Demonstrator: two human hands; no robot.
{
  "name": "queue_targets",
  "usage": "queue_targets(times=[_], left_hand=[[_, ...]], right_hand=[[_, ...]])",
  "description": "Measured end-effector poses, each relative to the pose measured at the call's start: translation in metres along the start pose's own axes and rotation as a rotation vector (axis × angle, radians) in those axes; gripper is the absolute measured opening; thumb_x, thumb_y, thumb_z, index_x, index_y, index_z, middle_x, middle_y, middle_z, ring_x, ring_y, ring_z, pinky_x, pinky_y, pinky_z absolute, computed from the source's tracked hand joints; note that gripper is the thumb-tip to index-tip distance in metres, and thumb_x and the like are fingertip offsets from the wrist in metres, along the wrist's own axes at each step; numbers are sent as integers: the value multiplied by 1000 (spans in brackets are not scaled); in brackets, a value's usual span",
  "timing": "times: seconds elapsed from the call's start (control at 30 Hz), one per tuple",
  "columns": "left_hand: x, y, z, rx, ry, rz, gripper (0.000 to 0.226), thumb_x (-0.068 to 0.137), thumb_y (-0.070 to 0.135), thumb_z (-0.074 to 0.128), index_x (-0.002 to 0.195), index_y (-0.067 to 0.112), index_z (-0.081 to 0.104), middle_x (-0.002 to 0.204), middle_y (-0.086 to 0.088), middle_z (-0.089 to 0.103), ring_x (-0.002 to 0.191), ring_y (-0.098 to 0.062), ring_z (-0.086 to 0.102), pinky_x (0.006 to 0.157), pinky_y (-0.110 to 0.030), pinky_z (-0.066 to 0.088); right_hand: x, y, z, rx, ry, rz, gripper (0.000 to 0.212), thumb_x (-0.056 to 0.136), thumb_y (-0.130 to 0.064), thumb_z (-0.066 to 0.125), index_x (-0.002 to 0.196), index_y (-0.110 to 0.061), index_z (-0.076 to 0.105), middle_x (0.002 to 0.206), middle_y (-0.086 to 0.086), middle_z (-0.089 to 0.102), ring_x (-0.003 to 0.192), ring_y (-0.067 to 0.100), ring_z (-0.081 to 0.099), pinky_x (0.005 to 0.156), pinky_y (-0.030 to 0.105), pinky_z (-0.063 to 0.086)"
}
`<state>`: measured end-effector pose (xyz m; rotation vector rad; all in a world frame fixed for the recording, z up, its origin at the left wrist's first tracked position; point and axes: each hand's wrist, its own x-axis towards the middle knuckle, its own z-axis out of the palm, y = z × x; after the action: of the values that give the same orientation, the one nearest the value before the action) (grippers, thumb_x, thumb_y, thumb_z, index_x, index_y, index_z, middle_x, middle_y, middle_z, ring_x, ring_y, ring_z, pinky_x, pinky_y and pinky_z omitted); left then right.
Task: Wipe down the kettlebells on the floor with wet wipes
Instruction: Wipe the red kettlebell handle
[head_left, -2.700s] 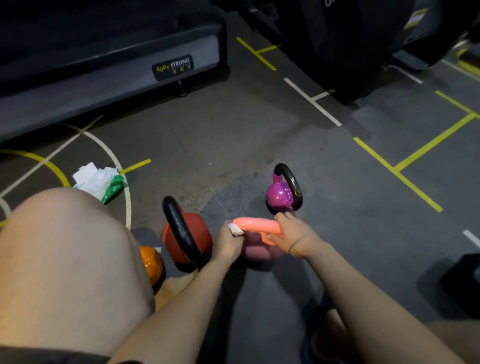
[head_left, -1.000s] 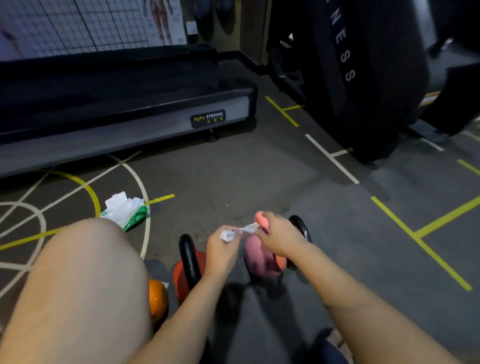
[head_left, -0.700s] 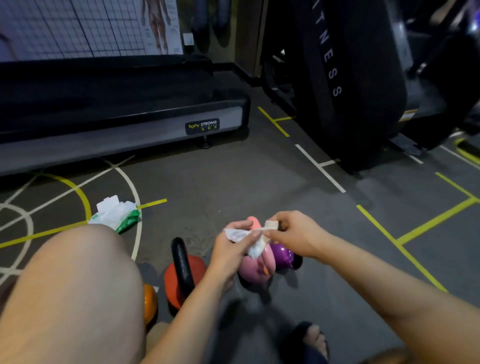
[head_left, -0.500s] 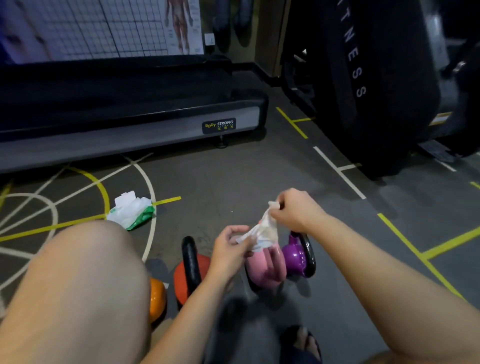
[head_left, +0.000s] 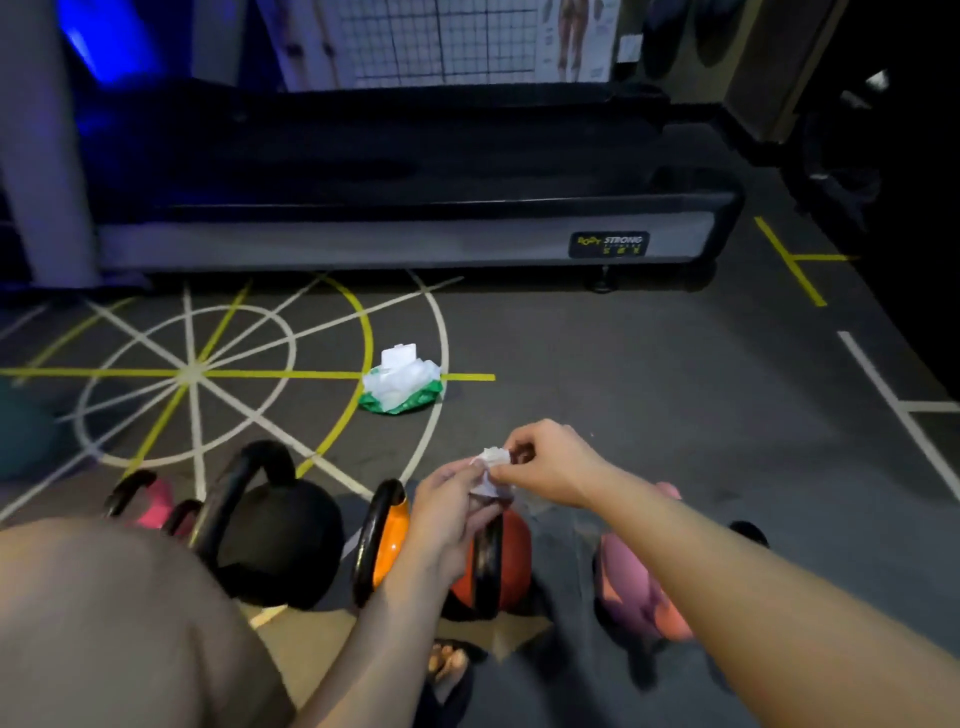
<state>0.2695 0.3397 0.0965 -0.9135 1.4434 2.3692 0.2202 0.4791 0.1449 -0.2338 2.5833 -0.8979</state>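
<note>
At lower centre of the frame, the left hand (head_left: 452, 512) and right hand (head_left: 550, 462) each pinch a small crumpled white wet wipe (head_left: 492, 461), held above the round red-orange kettlebell with a black loop handle (head_left: 515, 553) on the grey floor (head_left: 623, 364). The wipe looks light, limp and damp, and would likely work better spread flat. The kettlebell is probably heavy, rigid and slick, best steadied by its handle. The left hand hides its top, the right forearm covers most of the pink kettlebell (head_left: 623, 582), and dim light blurs the wipe's folds

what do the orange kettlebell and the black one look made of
Orange kettlebell: glossy coating, probably vinyl or paint over metal, judging by the bright highlight on its side. Black kettlebell: matte, maybe rubber or bare cast iron; no shine shows.
</note>
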Motion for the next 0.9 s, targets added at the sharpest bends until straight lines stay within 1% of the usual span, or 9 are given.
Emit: queue_targets(times=[0.2,0.3,0.37,0.47,0.63,0.7,0.77,0.83,0.9], left_hand=[[-7,17,-24,38,-9,20,33,98,29,64,109,-2,67,94,-21,75,69,-25,72,69,-35,60],[-14,20,-28,200,-55,103,30,92,18,72,111,-5,68,92,-21,75,72,-24,71,65,-31,59],[-17,21,-22,228,-113,141,24,95,9,67,113,-7,66,93,-23,74,71,-23,71,62,-29,58],[-13,20,-12,377,-144,283,12,96,10,65,103,2,70,92,-17,74,78,-23,71,64,-27,57],[4,-3,-21,361,-68,329,9,87,18,75,94,13,74,84,-5,75,86,-28,70,86,-46,57],[13,-22,-27,416,62,326,19,83,29,77,95,17,69,92,-8,73,91,-27,70,87,-45,56],[22,-41,-28,707,179,336,35,84,39,77,105,15,61,107,-15,68,104,-30,65,90,-41,52],[27,-54,-22,986,177,242,65,82,50,76,123,4,55,122,-22,61,120,-38,56,96,-42,46],[31,-61,-11,1044,119,118,81,81,57,74,131,0,48,129,-23,59,124,-40,55,98,-42,45]], right_hand=[[6,-14,11,72,-236,-27,29,76,-41,63,87,-18,76,82,2,73,71,8,60,76,30,52],[2,-18,1,115,-156,2,16,82,-33,67,86,-23,78,78,-10,71,70,6,60,73,26,51],[1,-15,-3,224,-96,33,8,85,-22,69,93,-22,71,86,-3,72,75,14,63,72,29,51],[-6,-10,-6,339,-135,96,24,91,-17,67,114,-18,62,100,7,72,85,20,67,75,32,56],[-19,3,2,326,-20,136,5,84,-14,77,83,-18,74,79,10,73,71,22,68,79,45,61],[-24,8,6,233,81,208,11,83,-19,74,74,-21,69,75,3,71,71,20,67,77,43,61],[-30,14,6,97,188,295,13,85,-28,69,75,-23,62,78,-3,66,78,19,63,72,32,53],[-34,23,8,31,252,382,19,89,-39,64,85,-21,58,88,1,66,84,23,60,69,28,42],[-39,32,10,8,254,434,20,93,-39,58,94,-18,55,99,7,67,88,26,59,69,28,38]])
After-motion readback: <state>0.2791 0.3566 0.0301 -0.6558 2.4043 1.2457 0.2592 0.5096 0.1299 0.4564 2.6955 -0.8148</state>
